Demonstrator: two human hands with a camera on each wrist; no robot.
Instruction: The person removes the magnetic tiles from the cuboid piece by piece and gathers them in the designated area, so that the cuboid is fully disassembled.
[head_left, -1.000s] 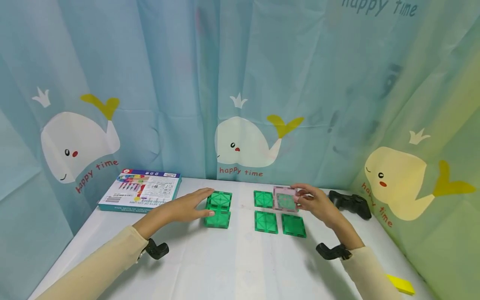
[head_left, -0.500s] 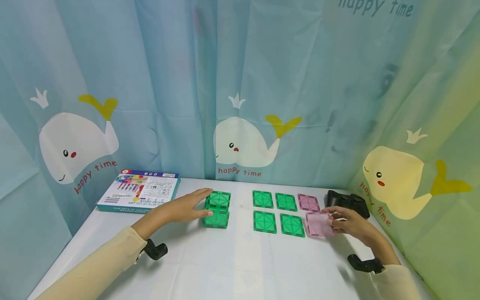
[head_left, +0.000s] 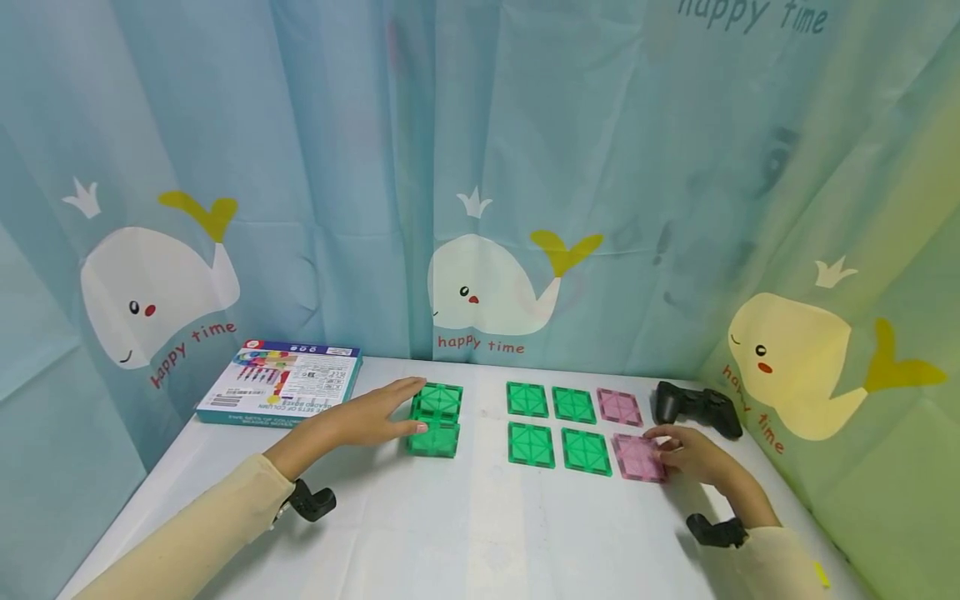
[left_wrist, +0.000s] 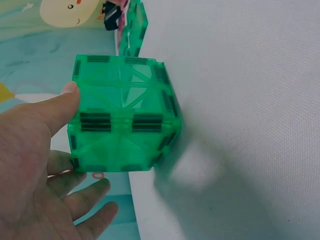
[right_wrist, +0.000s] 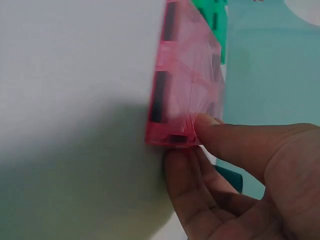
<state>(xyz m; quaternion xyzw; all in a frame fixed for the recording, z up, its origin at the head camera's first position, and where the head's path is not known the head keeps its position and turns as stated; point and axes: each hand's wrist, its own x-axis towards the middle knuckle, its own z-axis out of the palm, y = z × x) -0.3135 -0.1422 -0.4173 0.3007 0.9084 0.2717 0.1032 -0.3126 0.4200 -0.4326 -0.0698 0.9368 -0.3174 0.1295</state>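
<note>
My right hand pinches the right edge of a pink magnetic tile at the right end of the near row. In the right wrist view the thumb lies on the tile's face, fingers at its edge. Another pink tile lies just behind it. To their left, green magnetic tiles lie flat in two rows. Farther left, a see-through green block of magnetic tiles stands beside my left hand. Its thumb touches the block's edge, and the other fingers spread out loosely.
A flat printed box lies at the back left of the white table. A black game controller sits behind my right hand. Whale-print curtains hang behind the table. Something yellow shows near my right sleeve.
My right hand has carried the pink tile rightward and toward me, from over a green tile down to the near row. The left hand has stayed at the green block.
</note>
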